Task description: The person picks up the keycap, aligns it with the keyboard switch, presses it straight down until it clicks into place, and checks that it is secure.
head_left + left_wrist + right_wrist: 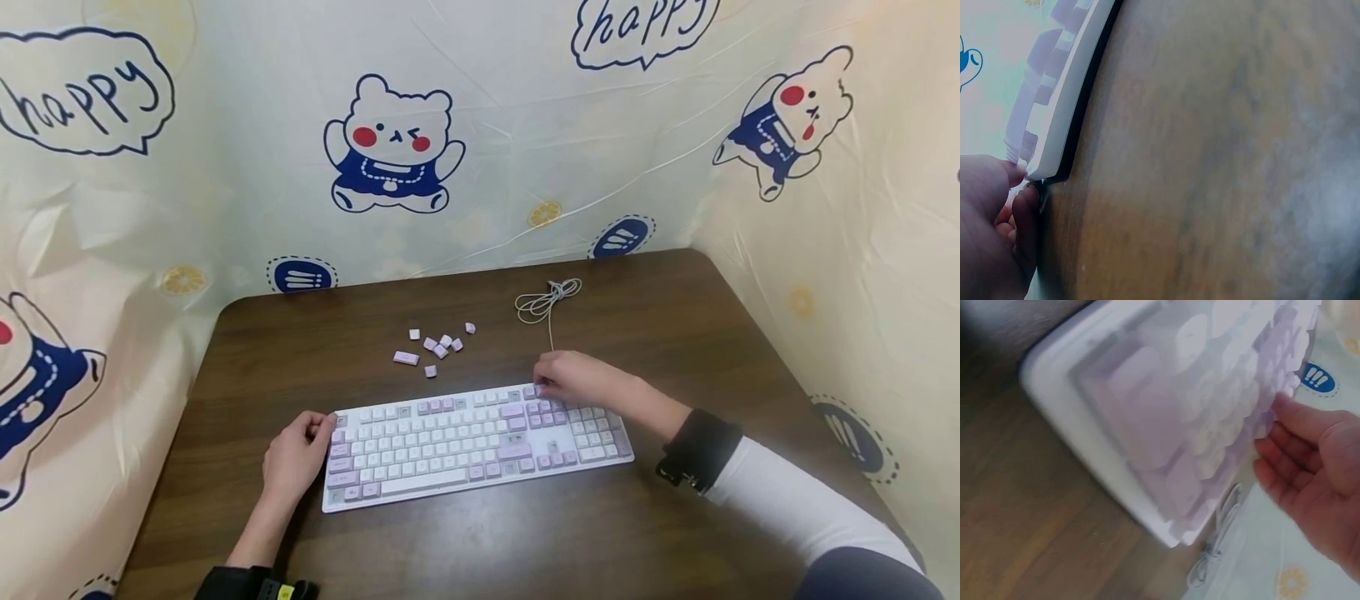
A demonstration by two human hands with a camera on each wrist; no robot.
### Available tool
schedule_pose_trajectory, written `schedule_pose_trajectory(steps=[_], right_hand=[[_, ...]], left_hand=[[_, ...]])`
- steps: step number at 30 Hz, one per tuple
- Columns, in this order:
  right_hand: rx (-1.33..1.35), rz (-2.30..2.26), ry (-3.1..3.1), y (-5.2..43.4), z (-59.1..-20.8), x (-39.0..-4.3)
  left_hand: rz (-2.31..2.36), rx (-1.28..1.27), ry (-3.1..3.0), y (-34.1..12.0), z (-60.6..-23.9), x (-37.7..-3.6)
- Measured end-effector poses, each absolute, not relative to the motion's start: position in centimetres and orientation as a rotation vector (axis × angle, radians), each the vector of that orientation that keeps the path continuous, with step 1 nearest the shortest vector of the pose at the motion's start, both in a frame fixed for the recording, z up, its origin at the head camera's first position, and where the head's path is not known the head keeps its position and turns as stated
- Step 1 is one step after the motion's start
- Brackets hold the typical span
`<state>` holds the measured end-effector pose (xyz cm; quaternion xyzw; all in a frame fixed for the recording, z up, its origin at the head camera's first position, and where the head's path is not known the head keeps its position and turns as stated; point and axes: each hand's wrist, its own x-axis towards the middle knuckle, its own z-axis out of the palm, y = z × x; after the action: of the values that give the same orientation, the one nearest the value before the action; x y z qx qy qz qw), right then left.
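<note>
A white and lilac keyboard lies slightly slanted on the table, with several bare grey switch slots among its keys. At its far left corner, my left hand pinches the casing, thumb on the upper side and fingers curled by the edge in the left wrist view. Over the far edge, right of the middle, my right hand pinches a lilac keycap in the top row between thumb and fingers. Several loose white and lilac keycaps lie behind the keyboard, including one longer keycap.
A pale coiled cable rests behind the keyboard, its end running down behind my right hand. The brown wooden table is enclosed at the back and sides by a printed curtain with bears and lettering.
</note>
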<state>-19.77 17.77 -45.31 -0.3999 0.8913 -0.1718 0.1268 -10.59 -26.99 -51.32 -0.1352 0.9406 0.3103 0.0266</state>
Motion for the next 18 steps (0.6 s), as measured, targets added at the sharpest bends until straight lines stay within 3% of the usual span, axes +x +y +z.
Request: schedule_pose_trajectory(steps=[18], right_hand=[[-1.11, -0.388, 2.624, 16.7, -45.3, -19.7]], left_hand=[[0.939, -0.405, 2.93, -26.8, -51.6, -10.8]])
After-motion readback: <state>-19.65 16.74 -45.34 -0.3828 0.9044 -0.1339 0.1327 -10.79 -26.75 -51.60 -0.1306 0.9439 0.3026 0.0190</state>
